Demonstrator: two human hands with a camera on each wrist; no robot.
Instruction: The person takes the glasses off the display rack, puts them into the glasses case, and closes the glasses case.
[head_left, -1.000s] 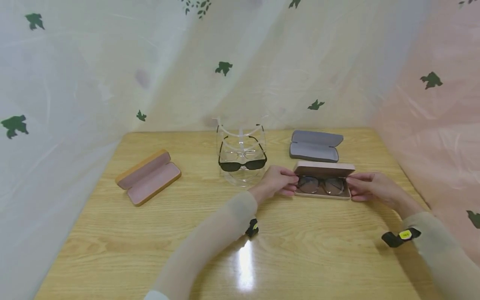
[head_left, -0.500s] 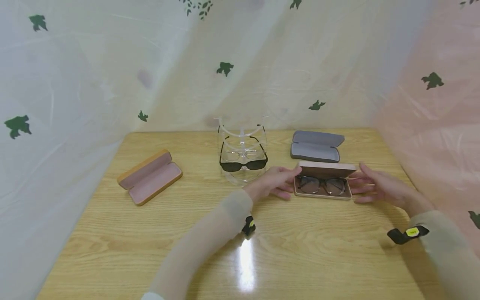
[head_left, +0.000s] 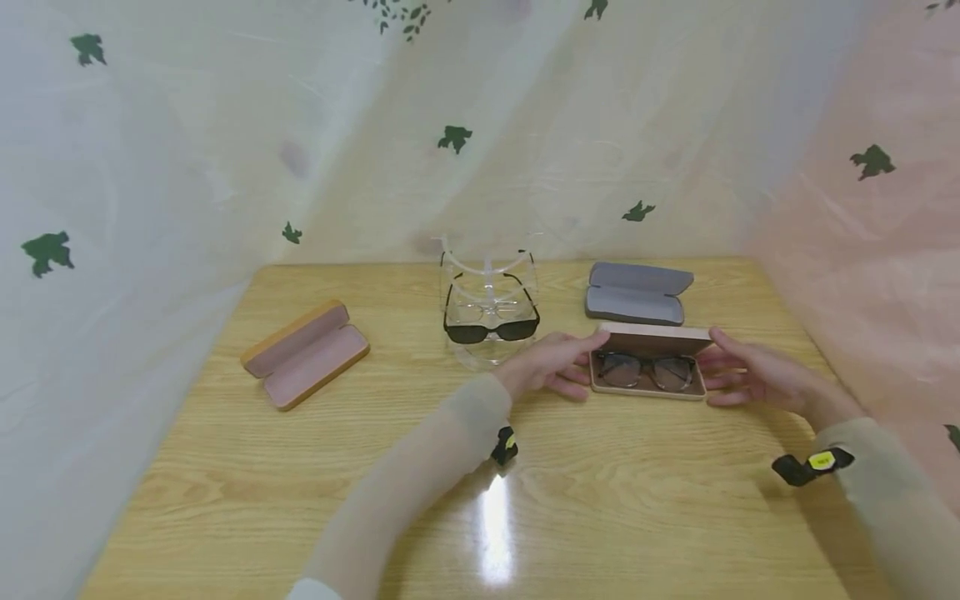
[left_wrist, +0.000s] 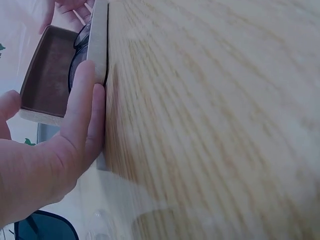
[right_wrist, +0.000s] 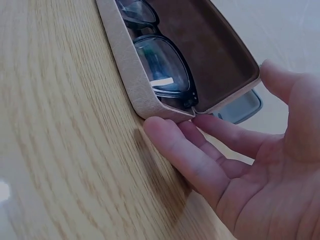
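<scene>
Black-framed glasses (head_left: 621, 372) lie folded inside a beige glasses case (head_left: 656, 331) with a brown lining, its lid partly raised. At the case's left end, my left hand (head_left: 546, 362) has its thumb on the lid corner and its fingers against the base, as the left wrist view shows. My right hand (head_left: 768, 379) mirrors it at the other end, thumb touching the lid corner. In the right wrist view its fairly straight fingers (right_wrist: 190, 160) touch the base's end. Neither hand holds the glasses.
Behind the beige case stands an open grey glasses case (head_left: 637, 304). A clear display stand (head_left: 487, 287) bears dark sunglasses (head_left: 491, 332) and a thin-framed pair (head_left: 491, 311). On the left lies an open orange glasses case (head_left: 315, 367). Curtains (head_left: 360, 150) border the wooden table (head_left: 300, 492).
Both hands have let go of the glasses, which sit in the beige case. The fingers have spread, and the thumbs have moved up to the lid's corners.
</scene>
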